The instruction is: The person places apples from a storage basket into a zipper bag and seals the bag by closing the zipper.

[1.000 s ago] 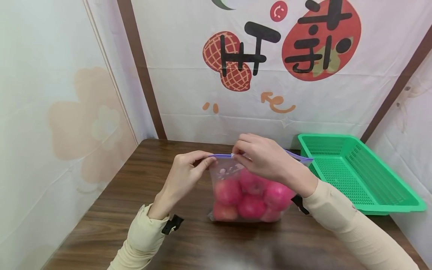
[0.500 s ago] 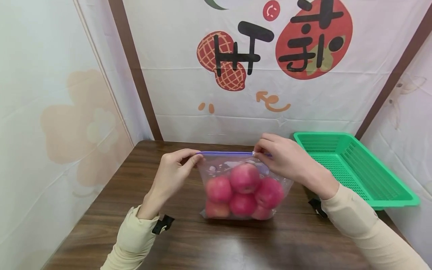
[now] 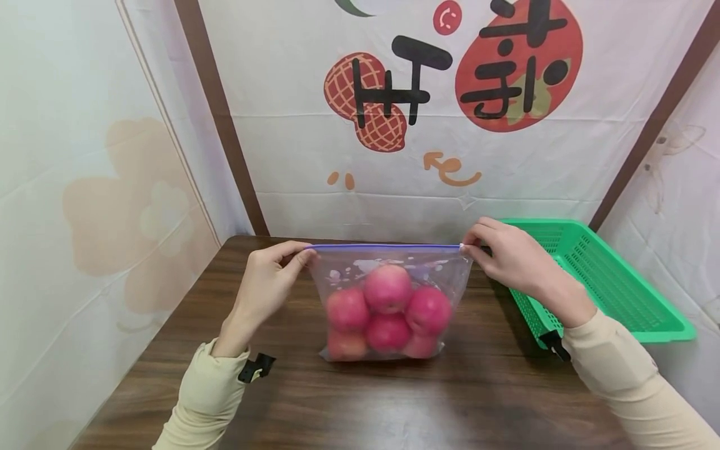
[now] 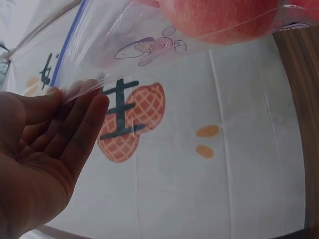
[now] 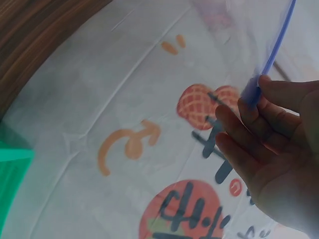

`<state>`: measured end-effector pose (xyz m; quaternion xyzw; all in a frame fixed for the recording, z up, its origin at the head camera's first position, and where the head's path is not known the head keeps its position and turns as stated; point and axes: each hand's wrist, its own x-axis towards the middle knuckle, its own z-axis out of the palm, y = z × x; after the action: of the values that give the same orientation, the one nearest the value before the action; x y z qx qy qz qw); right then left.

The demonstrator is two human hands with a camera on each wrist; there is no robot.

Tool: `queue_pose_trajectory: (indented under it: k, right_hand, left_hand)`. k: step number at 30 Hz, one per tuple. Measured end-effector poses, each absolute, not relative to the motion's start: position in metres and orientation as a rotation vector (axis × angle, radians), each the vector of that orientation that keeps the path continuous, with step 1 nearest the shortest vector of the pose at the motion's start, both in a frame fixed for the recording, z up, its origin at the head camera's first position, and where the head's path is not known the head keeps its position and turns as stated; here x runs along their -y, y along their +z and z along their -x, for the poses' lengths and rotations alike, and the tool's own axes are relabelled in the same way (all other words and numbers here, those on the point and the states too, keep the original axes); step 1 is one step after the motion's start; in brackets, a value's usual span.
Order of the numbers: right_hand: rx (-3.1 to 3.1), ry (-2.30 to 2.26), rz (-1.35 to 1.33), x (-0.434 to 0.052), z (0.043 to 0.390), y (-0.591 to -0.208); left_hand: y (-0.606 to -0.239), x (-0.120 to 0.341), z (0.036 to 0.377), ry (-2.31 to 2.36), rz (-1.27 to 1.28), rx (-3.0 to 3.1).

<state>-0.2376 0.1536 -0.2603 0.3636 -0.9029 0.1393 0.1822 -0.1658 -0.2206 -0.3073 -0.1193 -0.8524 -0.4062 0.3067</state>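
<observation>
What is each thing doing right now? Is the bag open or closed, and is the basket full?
Zip bag: upright on the table, its purple zip strip stretched straight and looking closed.
Apples: inside the bag, piled up.
Left hand: pinches the bag's left top corner.
Right hand: pinches the bag's right top corner.
Green basket: on the table beside the right hand, nothing seen in it.

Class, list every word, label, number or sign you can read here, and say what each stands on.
"开" in black over a peanut drawing, on the wall banner.
A second black character over a red fruit on the banner: partly cut off, not surely readable.
Purple cartoon print on the zip bag: no legible words.
No numbers.
</observation>
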Motion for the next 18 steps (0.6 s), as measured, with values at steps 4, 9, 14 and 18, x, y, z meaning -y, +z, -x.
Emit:
queue_pose_trajectory:
  k: [4,9,14,18]
  right_hand:
    - [2.552,0.389,-0.991,-0.153,0.247,-0.263]
    - [2.484,0.386,-0.935,-0.134,0.268,-0.266]
    - [2.367,0.388,-0.98,-0.117,0.275,-0.28]
    - [2.226,0.389,-1.103,-0.11,0.257,-0.305]
  left_hand:
    - [-0.305,0.23,0.174,-1.036,0.29,2.283]
    - [-0.293,0.244,0.199,-0.975,0.274,2.285]
    - [-0.291,0.265,0.211,-0.937,0.299,2.268]
    - [-0.317,0.286,0.196,-0.87,0.375,2.246]
